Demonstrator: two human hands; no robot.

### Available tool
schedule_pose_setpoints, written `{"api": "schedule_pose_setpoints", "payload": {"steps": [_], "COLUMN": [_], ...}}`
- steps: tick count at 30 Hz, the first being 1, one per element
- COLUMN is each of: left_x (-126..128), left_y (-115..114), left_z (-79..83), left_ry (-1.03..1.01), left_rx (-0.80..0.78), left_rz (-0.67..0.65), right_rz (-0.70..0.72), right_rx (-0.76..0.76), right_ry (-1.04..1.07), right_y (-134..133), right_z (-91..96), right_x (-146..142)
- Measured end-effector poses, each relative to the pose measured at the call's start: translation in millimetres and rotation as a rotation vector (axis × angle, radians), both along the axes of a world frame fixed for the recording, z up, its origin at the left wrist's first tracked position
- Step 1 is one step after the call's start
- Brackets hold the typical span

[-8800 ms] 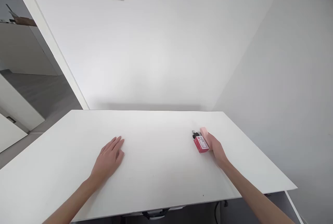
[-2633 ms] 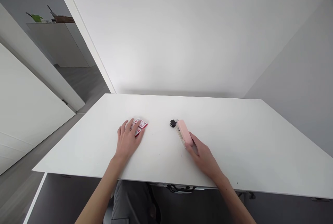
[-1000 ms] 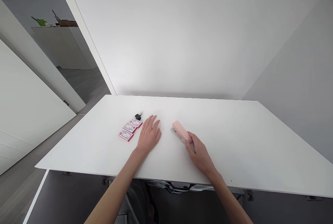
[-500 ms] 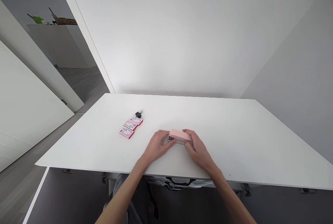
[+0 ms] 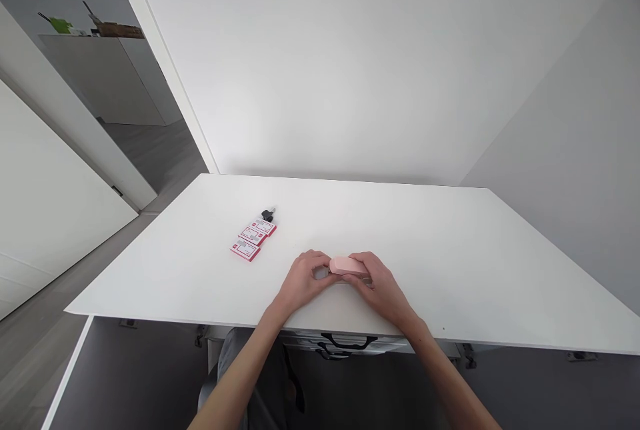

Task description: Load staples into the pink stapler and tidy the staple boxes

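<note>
Got both hands on the small pink plastic stapler (image 5: 349, 265), which sits near the front edge of the plain white worktop (image 5: 475, 270), roughly in the middle. My right hand (image 5: 383, 287) curls over its right end with the grip closed around it, and my left hand (image 5: 304, 281) pinches the left end, fingers bent in tight. Off to the left and a bit further back, well apart from my hands, are three little red-and-white staple boxes (image 5: 253, 239) lying in a row, with a small black clip-like thing (image 5: 268, 215) just beyond them; can't really make out what it is. My fingers cover most of the stapler's underside and ends.
</note>
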State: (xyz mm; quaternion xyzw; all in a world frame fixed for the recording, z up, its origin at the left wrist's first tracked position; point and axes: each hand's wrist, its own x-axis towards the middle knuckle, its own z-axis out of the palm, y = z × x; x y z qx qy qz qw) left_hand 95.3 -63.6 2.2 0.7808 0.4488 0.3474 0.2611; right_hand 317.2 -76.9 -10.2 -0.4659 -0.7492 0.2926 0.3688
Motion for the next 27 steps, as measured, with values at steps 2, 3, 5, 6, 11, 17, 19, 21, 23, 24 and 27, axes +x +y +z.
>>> {"api": "schedule_pose_setpoints", "payload": {"steps": [2, 3, 5, 6, 11, 17, 19, 21, 23, 24, 27], "left_x": [-0.1, 0.0, 0.3, 0.6, 2.6, 5.8, 7.4, 8.6, 9.4, 9.5, 9.6], "left_y": [-0.5, -0.7, -0.9, -0.9, -1.4, -3.0, -3.6, -4.0, -4.4, -4.6, -5.5], "left_z": [0.3, 0.3, -0.3, -0.7, -2.9, -1.9, -1.8, -2.1, -2.6, -2.9, -3.3], "left_ry": [-0.012, -0.02, -0.033, -0.033, 0.06, 0.095, 0.135, 0.174, 0.196, 0.201, 0.207], "left_rx": [-0.003, -0.008, -0.015, -0.013, 0.114, 0.213, 0.225, 0.229, 0.23, 0.232, 0.244], "left_rz": [-0.008, -0.009, -0.007, -0.006, -0.021, -0.045, -0.057, -0.074, -0.086, -0.087, -0.089], "right_rz": [0.004, 0.004, 0.001, 0.0, -0.009, -0.025, -0.027, -0.027, -0.02, -0.012, 0.028], "right_rx": [0.0, 0.003, 0.006, 0.007, 0.027, -0.012, -0.024, -0.03, -0.034, -0.036, -0.05], "right_ry": [-0.013, -0.02, -0.03, -0.034, -0.043, -0.031, -0.023, -0.017, -0.004, 0.005, 0.037], "right_y": [-0.7, -0.7, -0.6, -0.4, 0.0, -2.3, -3.1, -3.8, -4.3, -4.6, -5.4], "right_z": [-1.2, -1.9, -3.1, -3.5, -3.5, -4.5, -6.1, -7.6, -8.2, -8.3, -7.6], "right_x": [-0.1, -0.1, 0.1, 0.3, 1.4, 3.3, 4.4, 5.5, 6.2, 6.4, 6.5]}}
